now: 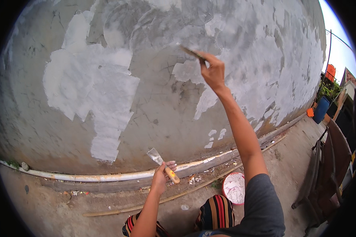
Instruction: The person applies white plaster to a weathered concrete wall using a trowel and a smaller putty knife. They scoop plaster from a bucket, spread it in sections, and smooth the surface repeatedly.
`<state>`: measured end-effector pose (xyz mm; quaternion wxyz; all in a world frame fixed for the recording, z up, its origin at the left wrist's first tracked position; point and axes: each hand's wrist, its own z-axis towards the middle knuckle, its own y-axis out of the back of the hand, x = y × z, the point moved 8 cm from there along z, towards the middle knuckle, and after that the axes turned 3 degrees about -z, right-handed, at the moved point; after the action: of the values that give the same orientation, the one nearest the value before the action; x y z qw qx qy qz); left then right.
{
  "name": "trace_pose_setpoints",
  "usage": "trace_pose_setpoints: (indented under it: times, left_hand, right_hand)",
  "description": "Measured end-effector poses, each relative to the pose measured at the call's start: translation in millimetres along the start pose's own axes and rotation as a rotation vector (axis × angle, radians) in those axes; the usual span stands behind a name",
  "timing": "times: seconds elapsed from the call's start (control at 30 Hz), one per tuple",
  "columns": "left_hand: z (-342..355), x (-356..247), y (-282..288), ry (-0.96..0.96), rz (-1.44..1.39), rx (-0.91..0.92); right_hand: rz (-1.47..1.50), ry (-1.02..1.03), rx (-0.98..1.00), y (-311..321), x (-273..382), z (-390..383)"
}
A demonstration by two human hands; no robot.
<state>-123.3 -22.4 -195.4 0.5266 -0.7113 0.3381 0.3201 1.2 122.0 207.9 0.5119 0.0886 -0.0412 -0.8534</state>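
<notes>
Right hand (pixel 213 73) raised at a patchy wall (pixel 154 114), putty knife (pixel 158 159) in the left hand (pixel 160 179)

The right hand is closed around a flat spreader (pixel 192 52), seen nearly edge-on, its far end pointing up and left toward the wall. Whether that end touches the surface cannot be told. Lower and to its left, the left hand grips the putty knife near the top of its wooden handle (pixel 172 175). The metal blade slants up and left beyond the thumb, smeared with pale material, while the fingers spread out to the right behind the handle.

Ahead of both hands stands the grey wall, partly coated with white filler. One broad, ragged white patch (pixel 93 79) lies up and left of the left hand; thinner coating spreads above and right of the right hand. Just beyond the left hand, a white pipe (pixel 99 177) runs along the wall's foot, with a bamboo pole (pixel 188 192) on the ground nearer the body.

To the right of the left hand and well below the right one sits a round tub (pixel 224 190) with a red rim, holding whitish paste (pixel 235 189). Between left hand and tub shows a knee in striped fabric (pixel 215 213). Far right of both hands are a dark brown wooden bench (pixel 336 152) and, beyond it, a blue barrel (pixel 321 110).
</notes>
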Motion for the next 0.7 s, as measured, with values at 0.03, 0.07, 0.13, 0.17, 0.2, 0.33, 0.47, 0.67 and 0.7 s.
trace_pose_setpoints:
  times: [0.03,0.07,0.13,0.17,0.2,0.33,0.47,0.67,0.7]
  left_hand:
    - [1.4,0.1,-0.4,0.000,0.000,0.001]
    - [1.6,-0.1,0.6,0.001,-0.001,-0.002]
    - [1.9,0.4,5.1,-0.001,-0.011,-0.015]
    - [3.0,1.6,7.4,-0.003,-0.024,-0.019]
    - [4.0,2.5,8.5,-0.006,-0.037,-0.021]
    - [3.4,-0.5,-1.8,0.005,-0.022,-0.021]
    - [1.0,0.7,-5.4,-0.003,-0.017,-0.002]
    - [-4.3,7.7,-10.7,-0.016,0.016,-0.014]
    - [-6.2,6.9,-12.5,-0.008,0.022,-0.007]
  right_hand:
    - [-0.010,-0.067,-0.165,23.5,-22.4,17.2]
    - [-0.105,-0.119,-0.261,40.9,-41.4,33.3]
    - [-0.201,-0.193,-0.368,49.4,-68.6,52.5]
    - [-0.207,-0.209,-0.379,46.9,-77.2,58.8]
    - [-0.213,-0.225,-0.389,45.4,-84.3,59.3]
    - [-0.324,-0.083,-0.387,-10.6,-55.7,27.1]
    - [-0.212,-0.014,-0.187,-51.1,-5.8,-24.5]
    - [-0.027,-0.006,0.231,-44.2,18.4,-57.5]
    - [0.048,-0.069,0.290,-27.4,9.0,-42.4]
